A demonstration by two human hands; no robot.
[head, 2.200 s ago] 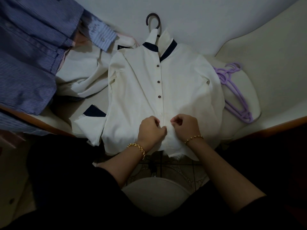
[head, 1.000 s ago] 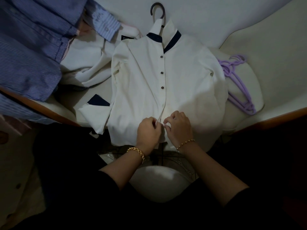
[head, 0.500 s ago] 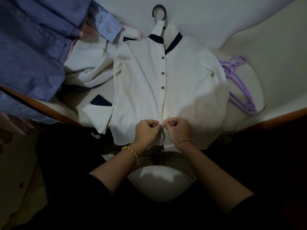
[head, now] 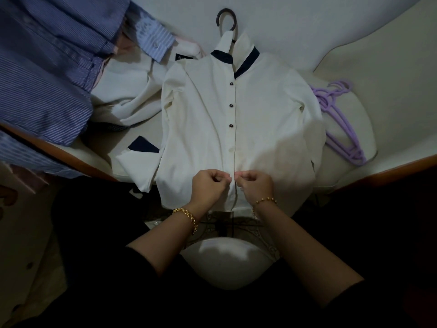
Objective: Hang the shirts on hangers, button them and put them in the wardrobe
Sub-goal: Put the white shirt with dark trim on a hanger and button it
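The white shirt (head: 203, 119) is lying flat on the cream cushion (head: 361, 129), mounted on a dark hanger (head: 227, 18). The left hand (head: 209, 188) and right hand (head: 256, 185) are pinching its lower placket edges with curled fingers (head: 222, 180).

Single head-worn wide-angle view, close overhead, steeply downward and forward onto the white shirt (head: 203, 119).

Matt cream cloth shirt (head: 203, 129), smooth lilac plastic hangers (head: 340, 124), glossy wooden edge (head: 390, 168), striped cotton shirts (head: 45, 74)
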